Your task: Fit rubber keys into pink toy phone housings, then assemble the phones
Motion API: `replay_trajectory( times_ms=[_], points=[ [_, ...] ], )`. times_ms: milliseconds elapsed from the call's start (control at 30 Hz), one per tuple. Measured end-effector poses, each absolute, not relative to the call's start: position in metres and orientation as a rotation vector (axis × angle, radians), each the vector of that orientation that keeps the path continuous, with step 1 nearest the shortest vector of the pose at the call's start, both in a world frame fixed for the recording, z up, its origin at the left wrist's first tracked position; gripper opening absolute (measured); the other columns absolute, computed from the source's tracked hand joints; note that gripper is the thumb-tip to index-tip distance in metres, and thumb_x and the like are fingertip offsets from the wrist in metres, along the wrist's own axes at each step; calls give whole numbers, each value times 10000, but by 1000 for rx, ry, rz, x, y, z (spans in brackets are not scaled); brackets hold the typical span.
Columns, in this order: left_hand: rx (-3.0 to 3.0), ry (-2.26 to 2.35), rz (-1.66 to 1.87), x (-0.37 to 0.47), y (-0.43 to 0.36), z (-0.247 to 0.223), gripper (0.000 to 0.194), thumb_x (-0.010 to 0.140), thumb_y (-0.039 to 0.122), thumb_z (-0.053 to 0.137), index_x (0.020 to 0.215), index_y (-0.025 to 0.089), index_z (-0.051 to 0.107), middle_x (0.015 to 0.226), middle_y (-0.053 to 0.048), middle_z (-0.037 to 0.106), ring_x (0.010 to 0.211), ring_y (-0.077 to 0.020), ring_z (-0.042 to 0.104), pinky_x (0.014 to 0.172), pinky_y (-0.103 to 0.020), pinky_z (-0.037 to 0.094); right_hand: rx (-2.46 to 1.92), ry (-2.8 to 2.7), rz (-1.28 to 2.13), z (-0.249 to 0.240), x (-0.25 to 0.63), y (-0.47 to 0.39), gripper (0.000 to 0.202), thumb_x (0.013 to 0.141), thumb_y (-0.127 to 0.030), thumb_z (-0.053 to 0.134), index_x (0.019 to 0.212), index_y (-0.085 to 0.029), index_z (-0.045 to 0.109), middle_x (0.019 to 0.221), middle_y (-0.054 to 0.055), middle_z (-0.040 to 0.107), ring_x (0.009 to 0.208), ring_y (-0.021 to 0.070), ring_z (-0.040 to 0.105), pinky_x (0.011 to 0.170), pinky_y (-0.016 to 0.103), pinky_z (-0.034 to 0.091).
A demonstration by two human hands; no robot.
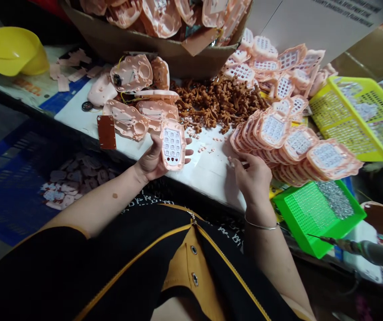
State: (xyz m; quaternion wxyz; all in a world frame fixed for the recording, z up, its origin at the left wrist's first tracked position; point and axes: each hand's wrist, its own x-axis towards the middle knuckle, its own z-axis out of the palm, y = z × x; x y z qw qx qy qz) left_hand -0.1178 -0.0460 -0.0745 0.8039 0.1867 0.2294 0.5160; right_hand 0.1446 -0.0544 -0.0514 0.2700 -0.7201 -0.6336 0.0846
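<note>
My left hand (151, 159) is closed on a pink plastic keypad panel (173, 147), fingers behind it and thumb at its left edge. White button pads fill its upper rows; dark holes show in the bottom row. Over the white worktop (207, 171), my right hand (254, 176) is pinched at the fingertips around a small pink piece (230, 159). Similar tiny pink pieces (205, 150) lie scattered between the hands. Beside my right hand stand stacks of pink panels (273, 129) with white pads. Brown plastic parts (218, 102) are heaped behind.
A cardboard box (164, 55) of pink shells stands at the back. Pink housings (127, 118) and a brown board (106, 132) lie left. At right are a yellow basket (331, 120), a green tray (298, 223) of screws and a screwdriver (361, 249). A yellow bowl (14, 51) sits far left.
</note>
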Motion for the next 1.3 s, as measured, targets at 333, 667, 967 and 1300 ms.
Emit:
replay_trajectory(
  times_ms=[333, 667, 967, 1300],
  points=[
    [353, 540, 1100, -117, -48, -68, 858, 776, 741, 587, 1409, 173, 480, 1196, -159, 700, 996, -268, 725, 912, -424, 572, -1665, -2196, -16, -60, 100, -41, 257, 929, -257, 496, 985, -179, 734, 915, 119, 690, 824, 240, 582, 746, 359, 447],
    [383, 581, 1083, -115, -46, -67, 873, 729, 776, 602, 1337, 151, 551, 1231, -170, 685, 1028, -304, 713, 883, -444, 582, -1515, -2612, -283, -57, 81, -25, 312, 984, -211, 403, 901, -117, 688, 962, 174, 659, 876, 259, 513, 764, 380, 400],
    [373, 561, 1079, -116, -46, -66, 853, 743, 785, 574, 1322, 159, 553, 1186, -154, 705, 963, -272, 730, 880, -419, 582, -1402, -2290, -3, -73, 93, -53, 222, 951, -201, 462, 1001, -164, 676, 829, 96, 679, 780, 220, 574, 746, 363, 457],
    [389, 474, 973, -88, -50, -73, 834, 780, 739, 584, 1363, 146, 513, 1167, -187, 710, 1063, -303, 704, 948, -439, 555, -1274, -1724, 337, -43, 93, -80, 82, 890, -215, 621, 895, -246, 697, 822, 23, 694, 783, 168, 652, 706, 322, 539]
  ],
)
